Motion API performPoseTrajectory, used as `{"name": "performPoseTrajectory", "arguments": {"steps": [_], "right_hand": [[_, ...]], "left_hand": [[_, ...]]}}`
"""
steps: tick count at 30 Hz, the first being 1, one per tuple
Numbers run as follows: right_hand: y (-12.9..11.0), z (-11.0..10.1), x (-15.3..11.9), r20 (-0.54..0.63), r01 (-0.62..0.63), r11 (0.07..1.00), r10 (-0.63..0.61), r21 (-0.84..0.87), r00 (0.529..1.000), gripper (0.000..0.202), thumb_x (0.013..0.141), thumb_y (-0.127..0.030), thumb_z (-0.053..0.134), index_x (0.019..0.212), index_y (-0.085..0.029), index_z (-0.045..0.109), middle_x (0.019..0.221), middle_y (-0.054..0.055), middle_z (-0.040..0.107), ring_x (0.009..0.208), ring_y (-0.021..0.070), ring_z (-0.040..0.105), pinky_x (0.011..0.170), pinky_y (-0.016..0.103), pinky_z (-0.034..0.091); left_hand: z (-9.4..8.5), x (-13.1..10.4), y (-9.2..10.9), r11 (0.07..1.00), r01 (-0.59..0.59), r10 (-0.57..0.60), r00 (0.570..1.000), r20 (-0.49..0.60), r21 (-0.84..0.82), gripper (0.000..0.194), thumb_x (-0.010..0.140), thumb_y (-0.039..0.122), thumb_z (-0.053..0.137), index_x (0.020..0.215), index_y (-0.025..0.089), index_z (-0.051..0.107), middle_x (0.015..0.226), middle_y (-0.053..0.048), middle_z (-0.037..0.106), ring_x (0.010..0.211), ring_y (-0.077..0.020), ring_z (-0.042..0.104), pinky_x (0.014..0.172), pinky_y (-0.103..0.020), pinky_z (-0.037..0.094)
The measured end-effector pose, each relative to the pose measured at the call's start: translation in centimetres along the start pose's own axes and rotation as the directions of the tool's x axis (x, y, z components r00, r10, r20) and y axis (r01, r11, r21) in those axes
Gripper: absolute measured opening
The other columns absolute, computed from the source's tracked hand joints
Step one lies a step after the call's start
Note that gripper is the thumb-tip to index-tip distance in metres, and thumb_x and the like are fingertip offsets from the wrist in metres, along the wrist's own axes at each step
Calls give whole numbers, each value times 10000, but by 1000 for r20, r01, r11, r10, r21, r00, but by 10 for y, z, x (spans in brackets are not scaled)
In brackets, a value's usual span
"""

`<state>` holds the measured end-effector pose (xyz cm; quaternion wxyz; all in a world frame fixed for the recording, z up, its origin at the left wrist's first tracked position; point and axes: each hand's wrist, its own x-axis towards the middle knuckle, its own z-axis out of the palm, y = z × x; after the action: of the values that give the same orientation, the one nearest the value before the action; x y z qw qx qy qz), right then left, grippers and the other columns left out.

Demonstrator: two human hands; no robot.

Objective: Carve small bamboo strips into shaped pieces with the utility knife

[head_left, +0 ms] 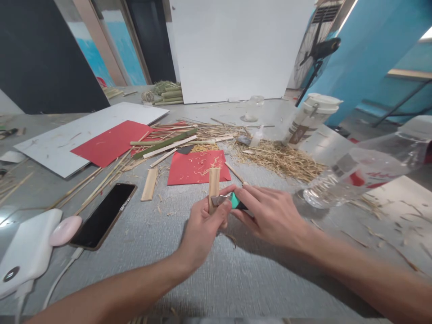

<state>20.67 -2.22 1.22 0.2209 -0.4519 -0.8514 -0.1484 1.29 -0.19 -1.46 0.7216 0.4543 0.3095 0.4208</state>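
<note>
My left hand (206, 220) grips a short flat strip of bamboo (214, 179), which points up and away from me. In my right hand (266, 209) is a utility knife (234, 200) with a green and black handle. Its metal blade lies across the strip, and my left thumb is close to the blade. Just beyond both hands, a small red sheet (189, 168) is scattered with pale shavings. A second flat bamboo piece (149, 185) rests on the table to the left of that sheet. The lower end of the held strip is hidden by my fingers.
A smartphone (104, 216), a white power bank (32, 247) and cable lie left. Right stand a plastic bottle (364, 166) and a white-lidded jar (312, 117). Straw (283, 159), bamboo sticks and a larger red sheet (111, 143) on a white board (70, 153) spread farther back.
</note>
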Motion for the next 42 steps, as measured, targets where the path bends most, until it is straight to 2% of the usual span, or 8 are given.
{"name": "performPoseTrajectory", "arguments": {"steps": [4, 9, 12, 15, 22, 30, 35, 42], "right_hand": [[-3, 1, 0, -12, -13, 1000, 13, -8, 1000, 334, 1153, -422, 434, 1076, -161, 629, 820, 49, 707, 690, 200, 691, 595, 322, 368], [-4, -2, 3, -30, -57, 998, 57, 25, 998, 282, 1147, -414, 478, 1079, -172, 605, 825, 35, 722, 690, 193, 706, 574, 317, 347], [0, -4, 5, -28, -28, 998, 29, 50, 999, 301, 1141, -427, 487, 1127, -155, 613, 900, 60, 758, 738, 212, 741, 591, 327, 374], [6, -6, 7, 7, 8, 998, -9, 64, 1000, 295, 1131, -404, 486, 1177, -151, 629, 959, 78, 783, 759, 227, 754, 605, 334, 388], [13, -12, 9, 52, 64, 996, -68, 63, 996, 298, 1118, -401, 495, 1116, -150, 653, 845, 50, 731, 656, 198, 684, 588, 338, 331], [19, -16, 10, 94, 96, 993, -103, 74, 990, 316, 1123, -422, 479, 1019, -166, 633, 782, 22, 687, 617, 174, 642, 579, 347, 275], [18, -14, 10, 95, 92, 994, -97, 52, 991, 323, 1144, -410, 450, 1107, -150, 638, 854, 43, 731, 668, 182, 686, 596, 339, 299], [2, -5, 3, 11, 8, 1000, -8, 24, 1000, 296, 1146, -392, 452, 1095, -155, 621, 865, 53, 736, 702, 199, 715, 596, 332, 345]], "left_hand": [[0, 0, -2, 1000, 9, -9, 1000, -13, 6, 452, 974, 520, 772, 1254, 167, 747, 654, 86, 361, 593, -83, 273, 583, -271, 215], [0, 2, -9, 999, -36, 36, 999, -12, -1, 498, 1000, 581, 708, 751, 156, 638, 589, 84, 304, 556, -80, 241, 548, -283, 197], [0, 4, -7, 998, -40, 40, 999, 14, -50, 394, 996, 544, 735, 975, 151, 742, 616, 93, 273, 579, -85, 228, 557, -274, 195], [-1, 6, -3, 998, -30, 32, 999, 34, -48, 486, 974, 500, 782, 1313, 155, 739, 655, 94, 277, 604, -87, 237, 573, -262, 206], [-5, 7, -6, 1000, -25, 24, 996, 84, 12, 625, 995, 454, 769, 1542, 188, 626, 672, 90, 338, 599, -88, 255, 566, -260, 223], [-5, 6, -5, 1000, 14, -13, 991, 135, -7, 639, 999, 470, 761, 1556, 195, 613, 644, 101, 297, 586, -90, 233, 554, -262, 207], [-5, 6, -8, 1000, -20, 19, 997, 74, 16, 592, 1011, 493, 738, 1502, 171, 658, 635, 95, 310, 595, -93, 252, 564, -277, 196], [-2, 3, -9, 999, -31, 31, 1000, 1, 20, 416, 1000, 538, 733, 1117, 141, 771, 598, 98, 288, 562, -89, 221, 539, -283, 191]]}}
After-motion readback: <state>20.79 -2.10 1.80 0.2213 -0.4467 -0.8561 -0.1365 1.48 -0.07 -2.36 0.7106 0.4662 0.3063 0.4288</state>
